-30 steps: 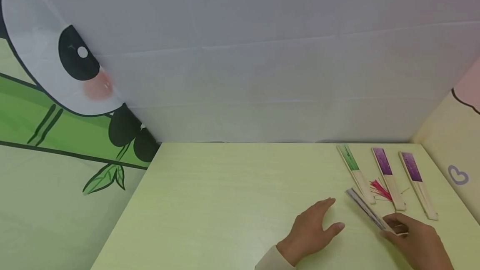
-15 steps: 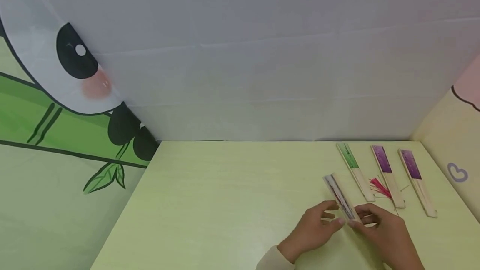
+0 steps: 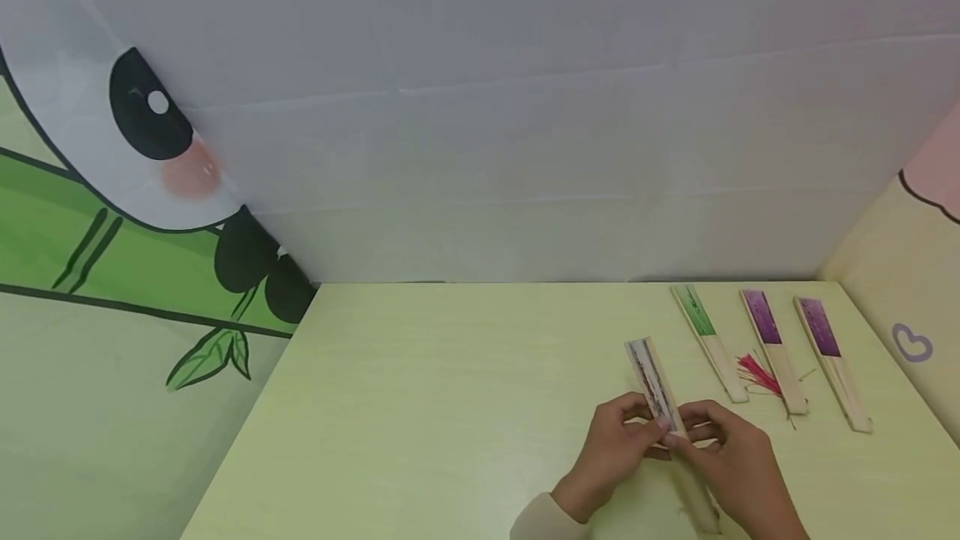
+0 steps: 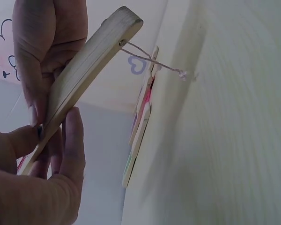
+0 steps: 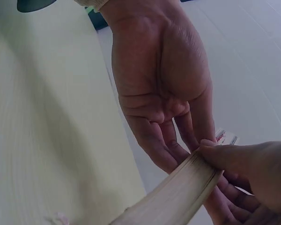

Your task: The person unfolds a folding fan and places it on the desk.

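Note:
A folded hand fan (image 3: 651, 377) with a grey-white printed leaf and pale wooden ribs is held up at a slant over the table. My left hand (image 3: 615, 447) pinches it from the left, thumb on the front face. From the right, my right hand (image 3: 733, 457) grips it too, the two thumbs close together near the leaf's lower edge. The left wrist view shows the fan's wooden handle end (image 4: 107, 42), with a rivet and a thin knotted cord (image 4: 164, 64) hanging from it. In the right wrist view the ribs (image 5: 175, 197) lie pressed together.
Lying at the table's back right are a folded green fan (image 3: 697, 315) and two folded purple fans, one in the middle (image 3: 763, 323) and one at the outer right (image 3: 821, 332). A pink tassel (image 3: 759, 375) lies between the green and middle ones. A grey-white backdrop (image 3: 480, 148) rises behind the table.
My right hand has carried the fan leftward, away from the other fans, and the fan stands more upright in view. My left hand has closed from relaxed fingers to a pinch on it.

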Action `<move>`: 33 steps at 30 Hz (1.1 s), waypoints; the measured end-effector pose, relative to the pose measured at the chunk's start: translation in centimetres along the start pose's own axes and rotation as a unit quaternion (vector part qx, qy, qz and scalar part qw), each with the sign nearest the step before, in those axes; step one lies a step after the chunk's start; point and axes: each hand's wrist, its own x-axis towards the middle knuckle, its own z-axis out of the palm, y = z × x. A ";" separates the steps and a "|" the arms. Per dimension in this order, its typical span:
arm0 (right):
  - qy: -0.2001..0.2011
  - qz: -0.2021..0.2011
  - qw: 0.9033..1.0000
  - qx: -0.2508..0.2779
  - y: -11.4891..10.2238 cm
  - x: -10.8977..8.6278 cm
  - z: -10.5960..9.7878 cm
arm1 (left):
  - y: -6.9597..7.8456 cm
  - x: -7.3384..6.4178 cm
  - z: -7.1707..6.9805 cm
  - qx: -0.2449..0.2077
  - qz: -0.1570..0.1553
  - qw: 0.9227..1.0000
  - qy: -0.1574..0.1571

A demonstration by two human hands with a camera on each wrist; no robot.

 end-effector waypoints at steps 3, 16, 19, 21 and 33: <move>-0.007 0.004 1.000 0.016 -0.1 0.1 0.3 | -0.1 0.0 -0.2 0.000 -0.003 1.000 0.014; -0.017 0.037 0.997 0.063 0.1 0.7 0.7 | -0.2 0.0 -0.3 -0.012 -0.011 0.999 0.050; -0.026 0.060 0.995 0.082 0.0 0.9 0.7 | -0.3 0.0 -0.4 -0.011 -0.014 0.998 0.054; -0.033 0.072 0.992 0.094 0.0 1.0 0.8 | -0.3 0.0 -0.5 -0.013 -0.015 0.998 0.057; -0.058 0.123 0.977 0.165 0.1 1.5 1.2 | -0.3 0.0 -1.1 -0.019 -0.021 0.998 0.059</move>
